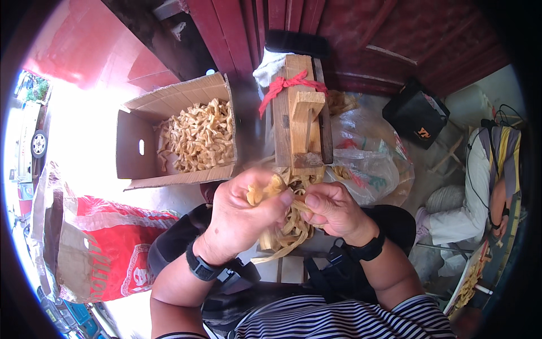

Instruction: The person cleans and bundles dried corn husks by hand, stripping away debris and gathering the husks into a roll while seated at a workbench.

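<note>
My left hand [250, 203] grips a small yellowish knotted piece [266, 189], its frilled ends sticking out between thumb and fingers. Close on its right, my right hand [334, 207] pinches a pale tan strip [301, 205] that runs toward the left hand. Beneath both hands, a loose heap of long tan strips [292, 237] hangs below the end of a wooden stand [305, 127]. A red cloth strip [292, 87] is tied around this stand, and an upright wooden bracket is fixed on it. The strips' exact material cannot be told.
An open cardboard box [135, 146] full of knotted tan pieces [199, 135] stands left of the stand. A red and white sack [114, 245] lies at lower left. Clear plastic bags [368, 156] and a black bag [417, 114] lie right. Another person [465, 199] sits at far right beside a tray.
</note>
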Motion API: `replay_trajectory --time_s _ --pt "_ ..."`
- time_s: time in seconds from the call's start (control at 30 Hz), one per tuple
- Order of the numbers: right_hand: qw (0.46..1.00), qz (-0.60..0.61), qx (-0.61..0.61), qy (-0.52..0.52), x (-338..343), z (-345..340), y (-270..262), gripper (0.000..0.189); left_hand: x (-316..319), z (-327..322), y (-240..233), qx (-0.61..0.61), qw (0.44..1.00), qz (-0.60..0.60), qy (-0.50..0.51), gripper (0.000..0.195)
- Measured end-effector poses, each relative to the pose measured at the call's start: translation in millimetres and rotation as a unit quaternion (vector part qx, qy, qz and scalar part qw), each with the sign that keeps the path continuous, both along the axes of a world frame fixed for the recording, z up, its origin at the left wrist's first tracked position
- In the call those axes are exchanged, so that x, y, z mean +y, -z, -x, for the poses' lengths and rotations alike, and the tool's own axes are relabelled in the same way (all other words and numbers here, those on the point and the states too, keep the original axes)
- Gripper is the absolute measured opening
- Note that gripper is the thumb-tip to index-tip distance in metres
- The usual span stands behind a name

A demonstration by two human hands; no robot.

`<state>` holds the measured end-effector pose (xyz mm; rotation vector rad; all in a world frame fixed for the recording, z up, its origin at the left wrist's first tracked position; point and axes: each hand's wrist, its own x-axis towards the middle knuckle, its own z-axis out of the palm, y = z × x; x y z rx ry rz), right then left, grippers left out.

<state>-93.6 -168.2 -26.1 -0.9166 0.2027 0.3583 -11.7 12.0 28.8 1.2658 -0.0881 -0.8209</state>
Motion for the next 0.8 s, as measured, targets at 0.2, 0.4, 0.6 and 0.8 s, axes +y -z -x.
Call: replay_trajectory --time_s 0.2,0.4,0.6,0.8 --pt "0.971 0.141 -0.183 -0.058 -15.7 0.0 -28.8 0.018 2.7 -3.2 -12.7 -0.459 0.880 0.029 0.118 0.023" --pt "0.900 -0.090 -0.394 -0.166 2.5 3.6 -58.9 0.026 -3.0 23.7 -44.9 -0.449 0.808 0.345 0.161 0.023" --pt "0.925 -0.045 -0.362 -0.105 -0.7 9.5 -63.2 0.030 -8.9 30.0 -49.0 -0.492 0.808 0.312 0.088 0.014" --pt "0.915 0.137 -0.373 -0.065 -20.9 9.9 -66.1 0.023 -8.2 24.7 -56.0 -0.580 0.778 0.163 0.179 0.012"
